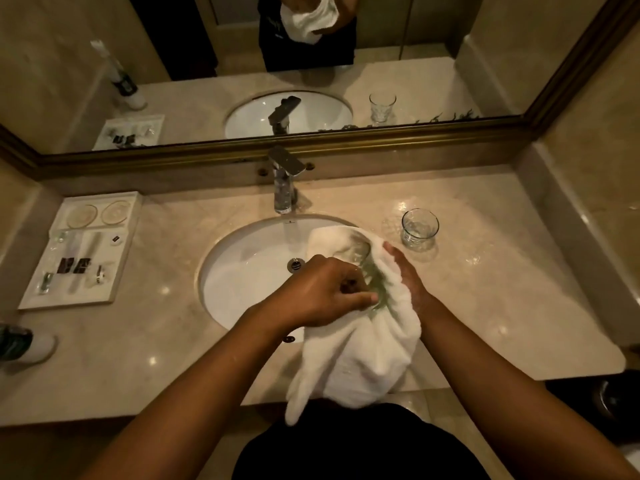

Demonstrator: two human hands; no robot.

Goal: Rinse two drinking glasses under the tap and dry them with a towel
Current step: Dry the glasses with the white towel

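A white towel (360,348) is wrapped around a clear drinking glass (356,255) over the right side of the white sink (242,271). My left hand (322,289) grips the glass from the left, fingers curled on its side. From the right, my right hand (405,271) presses the towel against the glass. Only part of this glass shows through the folds. A second clear glass (419,228) stands upright on the marble counter, right of the basin. The chrome tap (284,181) stands behind the basin; no water runs.
A white amenity tray (41,292) with small toiletries and two round dishes lies on the counter's left. A white bottle (24,344) lies at the far left edge. A framed mirror (311,147) runs along the back. The marble counter (502,289) stretches right.
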